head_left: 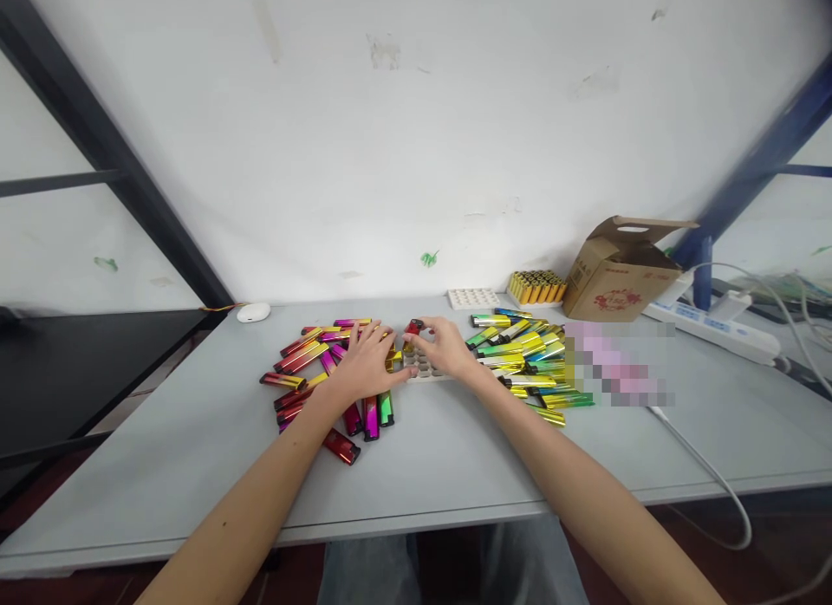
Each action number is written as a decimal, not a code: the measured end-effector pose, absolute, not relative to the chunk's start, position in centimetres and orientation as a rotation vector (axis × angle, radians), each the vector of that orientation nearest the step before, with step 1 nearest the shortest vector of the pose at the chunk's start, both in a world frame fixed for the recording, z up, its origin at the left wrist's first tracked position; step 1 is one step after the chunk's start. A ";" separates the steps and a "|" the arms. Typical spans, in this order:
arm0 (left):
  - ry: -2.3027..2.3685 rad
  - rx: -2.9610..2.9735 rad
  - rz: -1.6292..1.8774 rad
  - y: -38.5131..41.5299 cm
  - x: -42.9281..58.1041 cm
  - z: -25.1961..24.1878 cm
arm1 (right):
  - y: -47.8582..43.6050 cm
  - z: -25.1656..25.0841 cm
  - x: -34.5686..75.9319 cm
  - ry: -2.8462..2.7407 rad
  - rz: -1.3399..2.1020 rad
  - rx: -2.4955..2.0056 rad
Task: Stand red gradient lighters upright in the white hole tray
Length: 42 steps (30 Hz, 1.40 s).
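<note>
My left hand (365, 362) lies with fingers spread over a heap of red and pink lighters (305, 362) and touches the left side of a small white slotted tray (425, 368). My right hand (445, 345) is over the tray, its fingers pinched on a red lighter (412, 329) held upright at the tray's back. A second heap of green and yellow lighters (520, 358) lies just right of that hand.
The grey table (455, 466) meets a white wall. At the back stand another white tray (473, 298), a packed tray of yellow lighters (536, 287), an open cardboard box (617, 271), a power strip (711, 328) with cables, and a small white object (253, 312).
</note>
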<state>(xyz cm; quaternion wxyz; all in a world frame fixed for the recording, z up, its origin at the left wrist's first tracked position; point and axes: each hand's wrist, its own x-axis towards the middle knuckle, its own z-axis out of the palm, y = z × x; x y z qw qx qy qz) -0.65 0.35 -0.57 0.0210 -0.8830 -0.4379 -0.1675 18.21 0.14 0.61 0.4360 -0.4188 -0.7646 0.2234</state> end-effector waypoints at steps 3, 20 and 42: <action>-1.352 -2.739 -0.492 0.2 -0.6 -0.3 | 0.1 0.5 18.2 -1.900 0.494 -1.062; -1.348 -2.692 -0.550 -0.4 -0.3 0.3 | 0.1 -0.2 18.0 -2.047 0.395 -1.374; -2.238 -2.204 -0.862 4.5 -11.2 3.1 | -1.4 0.8 25.5 -2.044 0.129 -1.295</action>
